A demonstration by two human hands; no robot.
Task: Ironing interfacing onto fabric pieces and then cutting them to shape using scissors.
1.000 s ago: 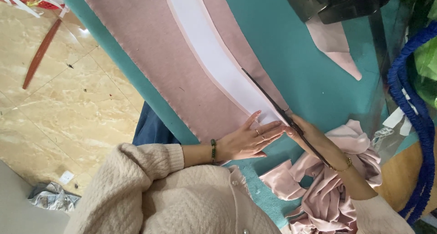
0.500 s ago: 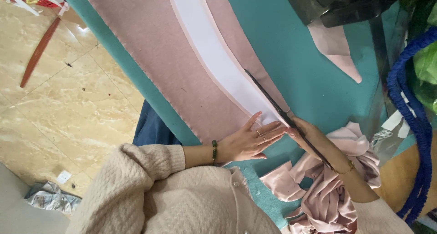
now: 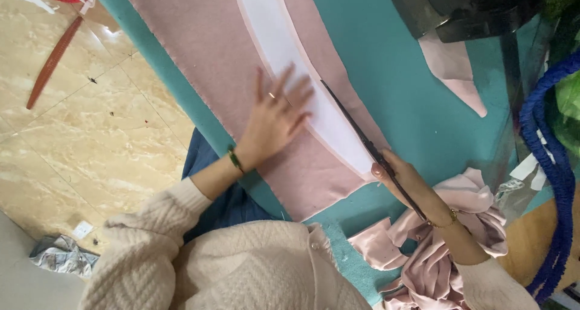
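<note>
Pink fabric point(image 3: 205, 62) lies spread on a teal table point(image 3: 386, 62) with a long white pattern strip point(image 3: 284, 50) on top. My left hand point(image 3: 275, 117) rests flat with fingers spread on the fabric and the strip's edge. My right hand point(image 3: 402, 177) grips long dark scissors point(image 3: 356, 135), whose blades run along the right edge of the white strip, in the pink fabric.
A heap of pink fabric offcuts point(image 3: 435, 255) lies by my right wrist. A pink scrap point(image 3: 453, 74) sits under a dark machine point(image 3: 465, 8) at the top right. A blue rope point(image 3: 547, 165) runs down the right side. Tiled floor point(image 3: 78, 147) is on the left.
My left hand has slid up the fabric, away from the right hand, and now lies flat higher on the strip. The scissors have stayed along the strip's edge.
</note>
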